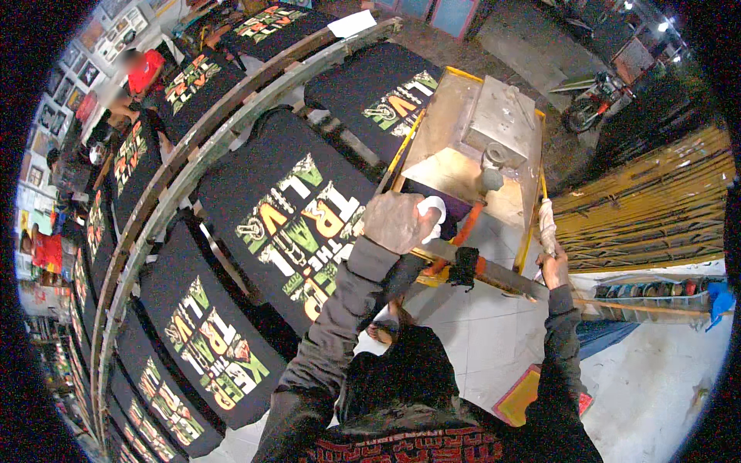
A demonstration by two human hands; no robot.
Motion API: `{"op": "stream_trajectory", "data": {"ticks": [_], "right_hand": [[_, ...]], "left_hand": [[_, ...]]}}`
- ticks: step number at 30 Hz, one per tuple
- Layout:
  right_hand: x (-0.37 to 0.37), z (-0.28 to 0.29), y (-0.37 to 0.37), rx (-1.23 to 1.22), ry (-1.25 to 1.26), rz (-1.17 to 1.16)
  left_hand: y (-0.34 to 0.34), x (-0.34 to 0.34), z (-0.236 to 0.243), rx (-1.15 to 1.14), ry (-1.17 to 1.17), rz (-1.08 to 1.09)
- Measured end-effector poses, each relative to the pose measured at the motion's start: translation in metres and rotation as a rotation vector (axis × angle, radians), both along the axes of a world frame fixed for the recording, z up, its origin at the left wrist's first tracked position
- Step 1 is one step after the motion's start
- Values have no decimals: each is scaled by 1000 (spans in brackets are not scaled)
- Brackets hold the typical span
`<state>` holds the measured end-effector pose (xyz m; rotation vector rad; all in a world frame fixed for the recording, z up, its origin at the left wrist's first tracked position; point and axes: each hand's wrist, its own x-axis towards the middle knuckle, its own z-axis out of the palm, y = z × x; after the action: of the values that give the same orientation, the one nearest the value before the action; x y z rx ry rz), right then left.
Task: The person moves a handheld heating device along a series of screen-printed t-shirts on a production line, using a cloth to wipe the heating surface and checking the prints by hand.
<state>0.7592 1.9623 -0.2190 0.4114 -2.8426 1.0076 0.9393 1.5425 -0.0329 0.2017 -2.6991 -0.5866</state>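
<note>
My left hand (397,222) is closed on a white cloth-like piece (434,214) at the near left corner of a metal box heater (502,123); whether a handle lies inside it is hidden. My right hand (553,268) is wrapped round a cloth-bound handle (547,224) on the heater's right side. The heater sits in a yellow frame (522,251), with an orange bar (468,225) and a dark clamp (463,267) at its near end. Just left of my left hand, a black T-shirt (255,166) with green, orange and white lettering lies flat on a board.
More printed black T-shirts (181,305) line both sides of a long metal rail (185,166). People in red (144,71) stand beyond it. On the right are a yellow folding gate (648,201) and a bin of bottles (652,297). A motorcycle (594,104) stands far right.
</note>
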Motion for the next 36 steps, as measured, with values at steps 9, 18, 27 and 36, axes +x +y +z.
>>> {"op": "stream_trajectory", "data": {"ticks": [9,18,27,36], "right_hand": [[55,8,2,-109,-60,38],[86,35,5,-338,-477,153],[109,104,-76,-240,-697,365],[101,135,-142,-51,-477,793]], "left_hand": [[26,70,12,22,-21,205],[70,164,31,174,-103,303],[106,235,36,256,-76,592],[149,269,32,412,-125,829]]}}
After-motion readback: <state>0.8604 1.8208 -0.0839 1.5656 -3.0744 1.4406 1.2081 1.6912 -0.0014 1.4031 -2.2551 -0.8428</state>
